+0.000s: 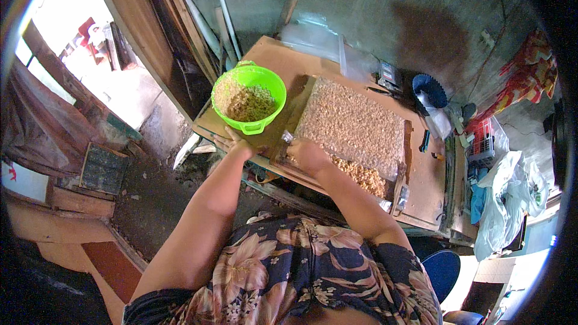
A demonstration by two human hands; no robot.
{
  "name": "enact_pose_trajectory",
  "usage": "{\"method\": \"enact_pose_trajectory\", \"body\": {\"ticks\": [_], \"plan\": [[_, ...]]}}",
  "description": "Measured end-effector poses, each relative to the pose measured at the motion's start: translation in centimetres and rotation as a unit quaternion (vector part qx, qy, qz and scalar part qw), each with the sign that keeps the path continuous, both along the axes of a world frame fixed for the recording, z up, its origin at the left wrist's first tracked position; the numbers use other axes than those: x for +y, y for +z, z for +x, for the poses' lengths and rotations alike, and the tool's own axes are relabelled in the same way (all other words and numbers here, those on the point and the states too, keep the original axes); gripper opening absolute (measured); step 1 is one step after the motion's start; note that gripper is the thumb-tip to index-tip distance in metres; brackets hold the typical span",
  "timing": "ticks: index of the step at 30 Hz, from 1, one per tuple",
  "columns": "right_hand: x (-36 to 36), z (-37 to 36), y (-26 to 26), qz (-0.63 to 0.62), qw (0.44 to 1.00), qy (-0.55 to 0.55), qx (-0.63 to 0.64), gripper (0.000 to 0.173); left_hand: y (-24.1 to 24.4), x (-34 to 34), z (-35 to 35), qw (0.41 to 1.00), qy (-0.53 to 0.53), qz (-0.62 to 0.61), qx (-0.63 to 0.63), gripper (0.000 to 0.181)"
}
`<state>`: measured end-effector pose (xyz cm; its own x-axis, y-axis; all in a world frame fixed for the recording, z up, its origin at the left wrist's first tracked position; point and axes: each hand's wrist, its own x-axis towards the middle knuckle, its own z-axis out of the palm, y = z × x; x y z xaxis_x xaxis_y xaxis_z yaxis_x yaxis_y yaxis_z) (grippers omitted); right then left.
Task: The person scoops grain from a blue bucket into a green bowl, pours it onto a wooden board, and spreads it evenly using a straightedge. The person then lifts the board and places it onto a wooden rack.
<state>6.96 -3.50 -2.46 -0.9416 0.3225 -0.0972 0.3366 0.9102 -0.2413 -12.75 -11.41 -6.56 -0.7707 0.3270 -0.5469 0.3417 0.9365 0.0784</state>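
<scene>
My left hand (237, 144) rests on the table's front edge just below a lime-green plastic basin (253, 127), its fingers apart and holding nothing. Pale beans or grains (246, 101) lie heaped inside the basin. A wide flat slab of beans (352, 122) fills a shallow wooden frame, apparently under clear plastic. Along its near side runs a strip of looser, browner beans (365, 178). My right hand (308, 155) is at the slab's near left corner, over this strip, with curled fingers. What lies under those fingers is hidden. Crumpled clear plastic (287, 136) sticks up beside them.
The wooden table (429, 189) stands against a grey-green wall. Clear plastic sheets (311, 38) lie at its back. To the right are a dark scalloped container (429, 88), a utility knife (424, 141) and hanging plastic bags (505, 198). Boards and pipes (228, 22) lean at the left.
</scene>
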Motion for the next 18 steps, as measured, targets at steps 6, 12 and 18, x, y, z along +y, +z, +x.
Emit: {"method": "enact_pose_trajectory", "body": {"ticks": [6, 12, 18], "plan": [[-0.9, 1.8, 2.0, -0.052, 0.991, -0.032, 0.116, 0.02, -0.6, 0.0, -0.4, 1.0, -0.004, -0.014, -0.021, 0.133], [-1.7, 1.6, 0.9, -0.046, 0.985, -0.014, 0.165, 0.02, 1.2, -0.3, 0.4, 0.999, 0.032, 0.039, -0.008, 0.12], [-1.2, 3.0, -0.2, 0.038, 0.981, 0.039, 0.184, 0.013, -2.1, 0.2, -0.8, 0.999, 0.007, 0.001, 0.034, 0.121]]}}
